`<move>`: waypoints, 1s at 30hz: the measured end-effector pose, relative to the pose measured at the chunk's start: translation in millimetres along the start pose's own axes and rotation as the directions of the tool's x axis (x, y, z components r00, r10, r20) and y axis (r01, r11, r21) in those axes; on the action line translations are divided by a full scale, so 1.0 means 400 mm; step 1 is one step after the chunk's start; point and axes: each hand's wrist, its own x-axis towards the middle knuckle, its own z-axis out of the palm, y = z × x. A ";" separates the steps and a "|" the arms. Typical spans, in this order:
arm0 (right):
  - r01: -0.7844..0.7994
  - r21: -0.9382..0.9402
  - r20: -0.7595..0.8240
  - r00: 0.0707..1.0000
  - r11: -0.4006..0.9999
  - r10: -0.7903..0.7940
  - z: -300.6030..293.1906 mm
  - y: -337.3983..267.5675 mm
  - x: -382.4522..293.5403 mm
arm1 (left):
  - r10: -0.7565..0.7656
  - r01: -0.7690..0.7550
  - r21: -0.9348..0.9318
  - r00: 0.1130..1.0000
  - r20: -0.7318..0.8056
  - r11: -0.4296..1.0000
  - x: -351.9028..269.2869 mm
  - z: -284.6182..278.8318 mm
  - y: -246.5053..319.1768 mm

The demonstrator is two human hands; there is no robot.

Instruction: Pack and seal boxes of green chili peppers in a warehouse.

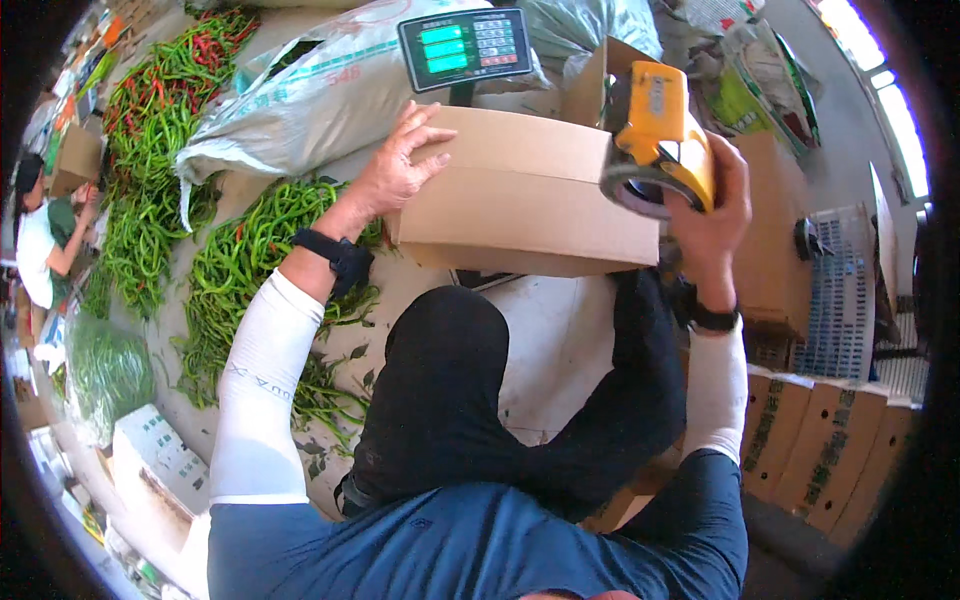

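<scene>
A cardboard box (517, 191) lies before my knees with a closed, seamed face towards me; at its far right a raised flap shows. My left hand (405, 161) rests on the box's left end, fingers apart. In my right hand (716, 202) is a yellow packing-tape dispenser (660, 142), held over the box's right end. The tape roll in it is partly hidden by the dispenser body. Just beyond the box stands a weighing scale's display (465, 49), lit green.
Heaps of green chili peppers (255, 255) and red and green ones (161, 142) lie at left, beside a white woven sack (315, 97). A person (49, 232) works at far left. Cartons (817, 450) and a plastic crate (836, 292) stand at right.
</scene>
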 end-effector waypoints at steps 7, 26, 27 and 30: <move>-0.235 0.142 0.442 0.884 0.962 0.151 0.081 0.168 -0.029 | 0.029 -0.029 0.021 1.000 0.000 0.999 -0.005 -0.012 0.029; -0.194 0.249 0.374 0.923 0.949 0.090 0.085 0.146 -0.038 | -0.493 0.532 0.006 0.789 -0.367 0.847 -0.319 0.126 0.014; -0.175 0.264 0.366 0.928 0.949 0.069 0.091 0.149 -0.037 | -0.435 0.484 0.106 0.848 -0.303 0.869 -0.369 0.154 -0.002; -0.140 0.297 0.368 0.930 0.945 0.023 0.116 0.150 -0.035 | -0.154 -0.035 0.465 0.920 0.361 0.885 -0.538 0.096 -0.094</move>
